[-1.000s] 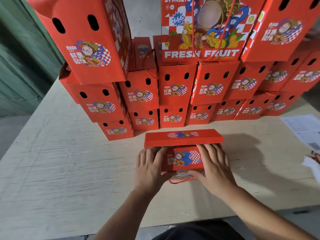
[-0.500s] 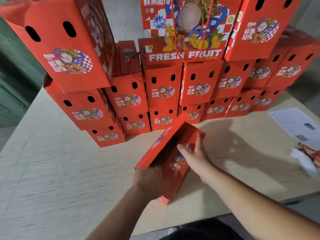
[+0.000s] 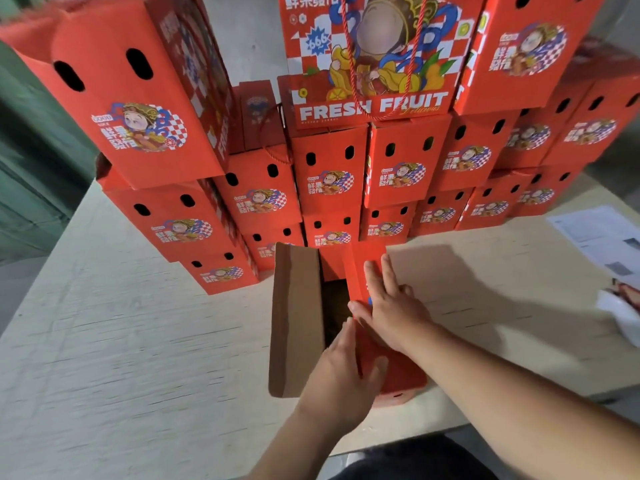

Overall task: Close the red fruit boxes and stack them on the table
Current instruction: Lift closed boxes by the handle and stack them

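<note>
An open red fruit box stands on the pale wooden table near its front edge. Its brown cardboard flap sticks up on the left, and the dark inside shows. My right hand lies flat with straight fingers on the box's red right flap. At the near end, my left hand holds the box with thumb and fingers around the edge of that red flap. Behind the box rises a stack of closed red fruit boxes, several layers high.
The stack spans the back of the table, leaning out at the upper left and right. Printed paper sheets and a crumpled white scrap lie at the right edge. A green wall is on the left.
The box, lying flat under both hands a second ago, was tilted up and now stands open end up. My right hand moved onto the red flap; my left shifted to the near end.
</note>
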